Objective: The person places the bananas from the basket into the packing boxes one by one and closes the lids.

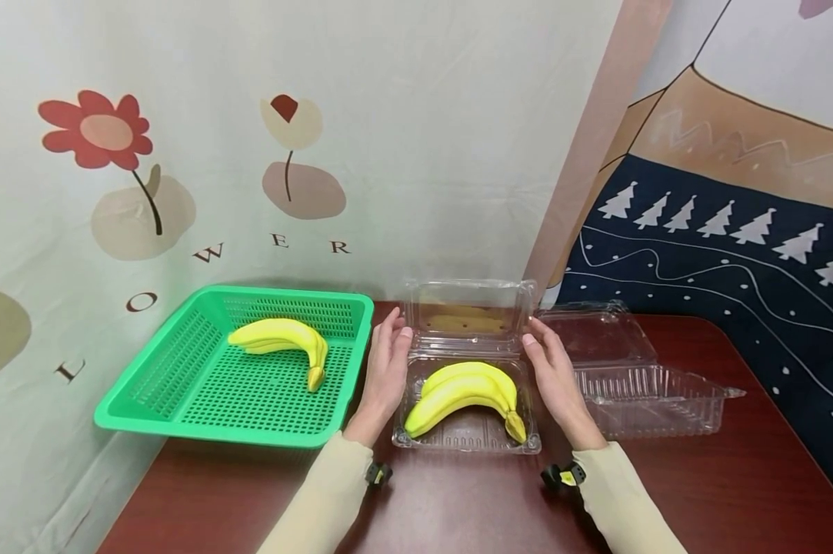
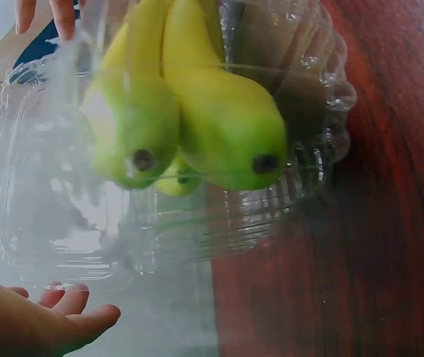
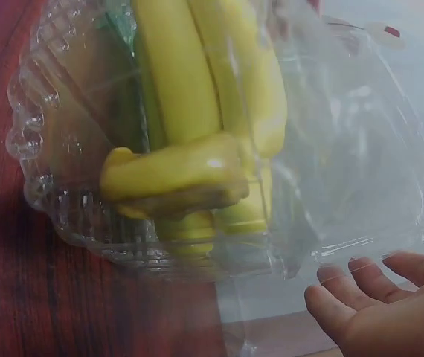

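A clear plastic clamshell box (image 1: 468,445) stands on the table before me, its lid (image 1: 468,296) raised at the back. Inside lies a bunch of bananas (image 1: 466,391), the stem end toward the right; the left wrist view shows the green tips of the bananas (image 2: 227,126) through the clear wall. My left hand (image 1: 388,369) is at the lid's left edge with fingers extended. At the right edge of the lid is my right hand (image 1: 554,373), its fingers (image 3: 376,281) relaxed and close against the plastic. Neither hand curls round anything.
To the left, a green plastic basket (image 1: 250,440) holds another bunch of bananas (image 1: 284,338). A second clear clamshell box (image 1: 654,404) stands with its lid up beyond my right hand. A printed curtain (image 1: 430,138) hangs behind the dark red-brown table (image 1: 458,508).
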Available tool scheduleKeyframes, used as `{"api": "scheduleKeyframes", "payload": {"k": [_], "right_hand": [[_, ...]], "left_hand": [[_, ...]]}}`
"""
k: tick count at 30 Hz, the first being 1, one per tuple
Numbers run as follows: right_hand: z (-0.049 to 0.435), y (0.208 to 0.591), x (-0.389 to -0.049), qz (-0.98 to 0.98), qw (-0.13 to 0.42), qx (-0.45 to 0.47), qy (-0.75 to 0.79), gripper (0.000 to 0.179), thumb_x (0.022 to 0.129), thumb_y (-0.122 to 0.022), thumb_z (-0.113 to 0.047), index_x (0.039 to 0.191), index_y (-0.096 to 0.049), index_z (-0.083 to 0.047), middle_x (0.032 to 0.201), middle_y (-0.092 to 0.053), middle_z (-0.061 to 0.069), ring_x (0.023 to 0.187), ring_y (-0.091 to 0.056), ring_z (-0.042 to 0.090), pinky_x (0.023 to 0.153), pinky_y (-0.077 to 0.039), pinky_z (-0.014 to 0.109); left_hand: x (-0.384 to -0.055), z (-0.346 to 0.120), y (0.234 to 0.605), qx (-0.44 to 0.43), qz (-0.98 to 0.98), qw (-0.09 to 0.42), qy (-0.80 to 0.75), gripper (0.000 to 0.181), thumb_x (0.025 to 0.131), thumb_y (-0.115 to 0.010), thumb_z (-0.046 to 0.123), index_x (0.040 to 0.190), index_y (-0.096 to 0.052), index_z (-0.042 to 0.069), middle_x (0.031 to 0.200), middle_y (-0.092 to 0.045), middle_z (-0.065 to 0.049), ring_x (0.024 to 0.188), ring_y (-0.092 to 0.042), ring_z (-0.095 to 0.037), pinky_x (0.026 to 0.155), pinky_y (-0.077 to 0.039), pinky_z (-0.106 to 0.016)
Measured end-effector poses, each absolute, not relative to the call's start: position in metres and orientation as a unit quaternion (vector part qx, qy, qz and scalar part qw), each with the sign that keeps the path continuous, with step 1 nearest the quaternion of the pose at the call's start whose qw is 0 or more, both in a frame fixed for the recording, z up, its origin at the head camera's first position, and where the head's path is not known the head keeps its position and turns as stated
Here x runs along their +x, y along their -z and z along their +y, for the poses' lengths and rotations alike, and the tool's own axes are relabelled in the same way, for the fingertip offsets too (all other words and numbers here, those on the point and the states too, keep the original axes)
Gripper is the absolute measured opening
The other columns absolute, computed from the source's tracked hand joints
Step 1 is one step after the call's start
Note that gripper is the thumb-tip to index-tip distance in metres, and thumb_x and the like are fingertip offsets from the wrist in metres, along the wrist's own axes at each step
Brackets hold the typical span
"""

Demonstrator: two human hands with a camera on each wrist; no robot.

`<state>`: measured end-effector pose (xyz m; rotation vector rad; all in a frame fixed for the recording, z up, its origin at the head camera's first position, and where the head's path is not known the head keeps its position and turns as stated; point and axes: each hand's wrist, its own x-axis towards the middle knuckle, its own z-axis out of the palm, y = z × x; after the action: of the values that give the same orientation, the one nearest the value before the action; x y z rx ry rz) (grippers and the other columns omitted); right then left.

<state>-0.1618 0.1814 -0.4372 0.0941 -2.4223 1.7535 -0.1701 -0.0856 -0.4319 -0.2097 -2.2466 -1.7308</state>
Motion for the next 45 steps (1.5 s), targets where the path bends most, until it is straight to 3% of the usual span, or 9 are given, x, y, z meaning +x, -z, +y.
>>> {"api": "scheduleKeyframes", "payload": {"k": [11, 22, 30, 33, 41, 45], "right_hand": [[0.180, 0.433, -0.151, -0.807, 0.083, 0.051, -0.582, 0.056, 0.112, -0.044, -0.033, 0.160, -0.034, -0.006, 0.159, -0.042, 0.017, 0.148, -0.038, 0.034, 0.120, -0.029, 0.057], [0.181, 0.428, -0.136, -0.804, 0.081, 0.069, -0.585, 0.054, 0.112, -0.043, -0.033, 0.159, -0.035, -0.006, 0.161, -0.041, 0.013, 0.150, -0.035, 0.029, 0.120, -0.028, 0.054], [0.185, 0.424, -0.119, -0.822, 0.066, 0.048, -0.564, 0.060, 0.111, -0.040, -0.039, 0.159, -0.033, -0.003, 0.162, -0.035, 0.023, 0.149, -0.032, 0.041, 0.118, -0.024, 0.066], [0.188, 0.425, -0.114, -0.824, 0.067, 0.056, -0.559, 0.058, 0.112, -0.037, -0.036, 0.158, -0.034, 0.000, 0.161, -0.036, 0.024, 0.148, -0.034, 0.042, 0.118, -0.024, 0.066], [0.189, 0.429, -0.103, -0.832, 0.060, 0.073, -0.547, 0.055, 0.114, -0.029, -0.036, 0.159, -0.039, -0.005, 0.162, -0.040, 0.016, 0.146, -0.040, 0.037, 0.118, -0.029, 0.055], [0.189, 0.433, -0.098, -0.839, 0.068, 0.084, -0.533, 0.054, 0.115, -0.028, -0.034, 0.159, -0.039, -0.006, 0.163, -0.039, 0.013, 0.149, -0.035, 0.034, 0.117, -0.026, 0.024]], "left_hand": [[-0.158, -0.091, 0.427, -0.088, -0.767, 0.176, 0.611, 0.056, 0.108, -0.041, 0.033, 0.156, -0.042, 0.003, 0.146, -0.051, -0.021, 0.136, -0.048, -0.037, 0.114, -0.037, -0.057], [-0.145, -0.095, 0.421, -0.092, -0.764, 0.166, 0.616, 0.055, 0.109, -0.039, 0.035, 0.155, -0.044, 0.006, 0.149, -0.051, -0.017, 0.139, -0.047, -0.033, 0.116, -0.036, -0.054], [-0.135, -0.098, 0.423, -0.097, -0.759, 0.144, 0.628, 0.049, 0.109, -0.039, 0.035, 0.149, -0.049, 0.007, 0.146, -0.057, -0.010, 0.134, -0.053, -0.035, 0.112, -0.040, -0.054], [-0.129, -0.098, 0.423, -0.100, -0.764, 0.145, 0.621, 0.048, 0.110, -0.039, 0.036, 0.147, -0.051, 0.008, 0.147, -0.058, -0.007, 0.136, -0.052, -0.030, 0.113, -0.038, -0.054], [-0.116, -0.101, 0.432, -0.123, -0.781, 0.131, 0.599, 0.050, 0.111, -0.034, 0.032, 0.152, -0.050, 0.009, 0.154, -0.053, -0.006, 0.143, -0.046, -0.028, 0.116, -0.034, -0.059], [-0.110, -0.102, 0.435, -0.122, -0.791, 0.123, 0.587, 0.051, 0.111, -0.034, 0.031, 0.155, -0.047, 0.008, 0.158, -0.048, -0.006, 0.146, -0.044, -0.030, 0.117, -0.033, -0.059]]}}
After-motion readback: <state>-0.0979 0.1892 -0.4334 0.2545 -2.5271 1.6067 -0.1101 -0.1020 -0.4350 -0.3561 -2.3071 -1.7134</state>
